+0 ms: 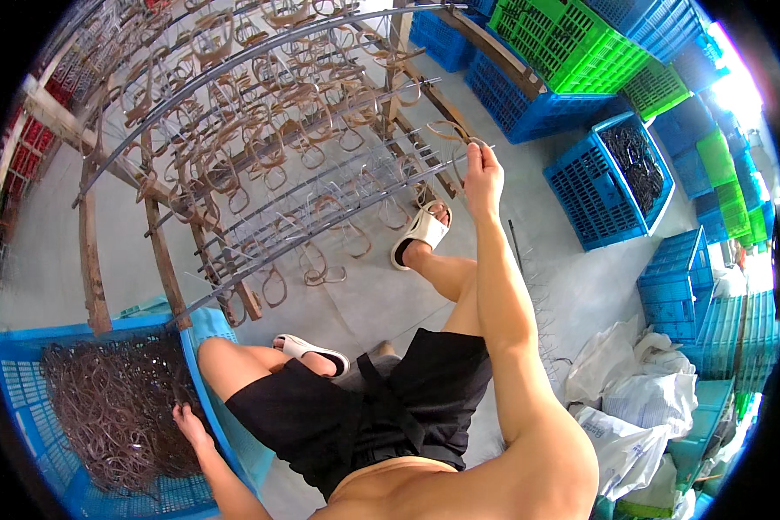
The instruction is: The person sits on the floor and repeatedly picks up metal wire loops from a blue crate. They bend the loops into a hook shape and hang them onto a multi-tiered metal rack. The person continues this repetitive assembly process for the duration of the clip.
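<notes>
At about one o'clock from the picture's centre, the right hand (482,176) was raised with its fingers pinched around a thin brown loop-shaped frame (449,132) at the end of a grey metal rod (321,221) of the drying rack (234,130). The rack was rough wooden posts carrying long curved rods, each hung with many brown, glossy, oval loops. At eight o'clock the left hand (189,426) reached into a blue plastic crate (26,390) with a lattice wall, its fingers curled down into a tangled heap of dark brown loops (113,416); whether it gripped any I could not tell. Toward two o'clock stood another blue lattice crate (594,186) holding a dark tangle of similar pieces, with stacked blue and bright green crates (572,43) behind it at twelve to one o'clock. More blue crates (680,282) stood at three o'clock. At four o'clock lay crumpled white sacks (641,381) of woven-looking plastic. The floor (52,243) was smooth grey concrete. The person wore black shorts (364,416) and white slide sandals (420,230).
</notes>
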{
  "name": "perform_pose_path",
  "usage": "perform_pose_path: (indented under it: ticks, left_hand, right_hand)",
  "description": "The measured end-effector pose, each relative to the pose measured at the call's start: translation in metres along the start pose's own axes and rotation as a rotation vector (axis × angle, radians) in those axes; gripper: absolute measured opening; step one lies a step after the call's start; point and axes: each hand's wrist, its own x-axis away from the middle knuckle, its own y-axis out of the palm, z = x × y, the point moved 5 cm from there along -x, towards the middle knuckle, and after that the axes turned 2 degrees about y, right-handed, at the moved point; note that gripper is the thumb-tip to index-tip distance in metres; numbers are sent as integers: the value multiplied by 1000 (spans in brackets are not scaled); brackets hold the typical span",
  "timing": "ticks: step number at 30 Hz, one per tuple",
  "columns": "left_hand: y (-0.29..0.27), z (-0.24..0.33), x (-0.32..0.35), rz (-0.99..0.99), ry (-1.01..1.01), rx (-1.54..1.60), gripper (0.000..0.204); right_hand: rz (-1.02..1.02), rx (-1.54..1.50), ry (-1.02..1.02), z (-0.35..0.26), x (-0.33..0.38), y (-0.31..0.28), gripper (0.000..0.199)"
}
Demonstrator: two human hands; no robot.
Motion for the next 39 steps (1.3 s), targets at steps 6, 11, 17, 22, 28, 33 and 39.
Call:
perform_pose_path:
  ticks: [6, 11, 17, 22, 28, 33, 39]
  left_hand:
    - [5, 1, 7, -35, 7, -69, 47]
    - [7, -4, 2, -21, 1, 10, 48]
    - [11, -9, -7, -76, 31, 15, 50]
    - [19, -1, -6, -55, 39, -45, 50]
    - [17, 10, -2, 22, 36, -90, 46]
    - [13, -14, -25, 64, 108, -100, 45]
    - [15, -15, -27, 86, 129, -84, 44]
  right_hand:
    - [93, 143, -212, -4, 3, 8, 25]
    - [170, 270, -263, -13, 16, 17, 27]
    - [-61, 6, -86, 11, -1, 11, 22]
    - [-69, 99, -151, 13, 1, 14, 23]
    - [-84, 175, -191, -11, 6, 9, 23]
    - [-164, 113, -99, -12, 10, 8, 23]
    - [-62, 203, -243, -3, 2, 4, 25]
